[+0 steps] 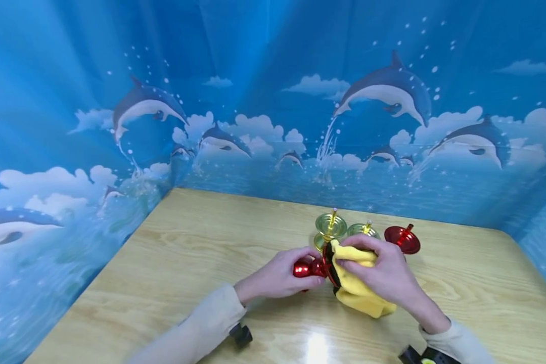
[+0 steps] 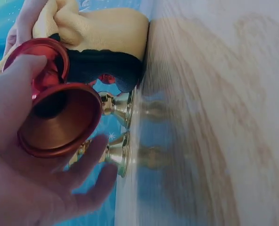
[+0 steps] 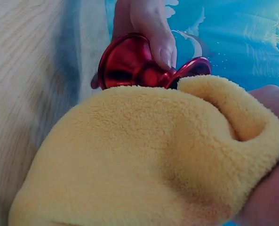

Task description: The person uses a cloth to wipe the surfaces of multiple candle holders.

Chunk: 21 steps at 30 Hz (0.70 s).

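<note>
My left hand [image 1: 282, 275] grips a shiny red candle holder [image 1: 302, 269] around its narrow middle, tilted sideways so its dish faces right. In the left wrist view the hollow flared base of this candle holder [image 2: 66, 129] opens toward the camera. A yellow cloth [image 1: 361, 298] with a dark underside is pinched in my right hand [image 1: 387, 268] and pressed against the dish. The cloth [image 3: 111, 150] fills much of the right wrist view and hides part of the dish and some of the right fingers.
Just behind the hands, two gold candle holders [image 1: 329, 227] stand upright, one partly hidden by the right hand. Another red candle holder [image 1: 402, 240] stands at their right. A wooden table [image 1: 200, 237] lies beneath, with a blue dolphin-print curtain [image 1: 264, 91] along its back and sides.
</note>
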Each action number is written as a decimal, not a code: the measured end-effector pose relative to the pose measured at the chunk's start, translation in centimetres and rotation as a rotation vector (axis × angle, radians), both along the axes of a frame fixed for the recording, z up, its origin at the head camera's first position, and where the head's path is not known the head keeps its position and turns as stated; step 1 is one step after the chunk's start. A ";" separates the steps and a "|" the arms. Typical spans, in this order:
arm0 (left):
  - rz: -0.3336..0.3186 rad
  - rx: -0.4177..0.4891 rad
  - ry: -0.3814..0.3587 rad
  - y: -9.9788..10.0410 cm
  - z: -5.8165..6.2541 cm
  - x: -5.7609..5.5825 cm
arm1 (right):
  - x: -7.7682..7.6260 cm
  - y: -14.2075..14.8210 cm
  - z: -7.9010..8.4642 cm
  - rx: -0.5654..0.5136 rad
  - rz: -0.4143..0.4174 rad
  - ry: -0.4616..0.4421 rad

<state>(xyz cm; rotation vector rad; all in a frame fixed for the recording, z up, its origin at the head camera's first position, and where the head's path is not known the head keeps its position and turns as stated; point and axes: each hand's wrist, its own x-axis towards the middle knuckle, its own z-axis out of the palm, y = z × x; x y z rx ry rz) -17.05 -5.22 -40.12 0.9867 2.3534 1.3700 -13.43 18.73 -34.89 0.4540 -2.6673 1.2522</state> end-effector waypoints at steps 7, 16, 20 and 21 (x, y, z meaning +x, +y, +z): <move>0.012 -0.067 0.088 0.3 0.1 0.4 | 0.2 -0.6 -0.7 0.009 0.028 0.049; 0.091 -0.051 0.000 -0.6 -0.7 0.6 | 1.1 0.9 0.1 -0.059 -0.002 0.072; 0.206 0.013 -0.067 -1.7 -0.8 0.1 | 1.6 3.2 0.6 -0.088 0.000 0.110; 0.232 0.040 -0.095 -1.9 -0.7 -0.1 | 1.7 3.9 0.7 -0.096 -0.005 0.120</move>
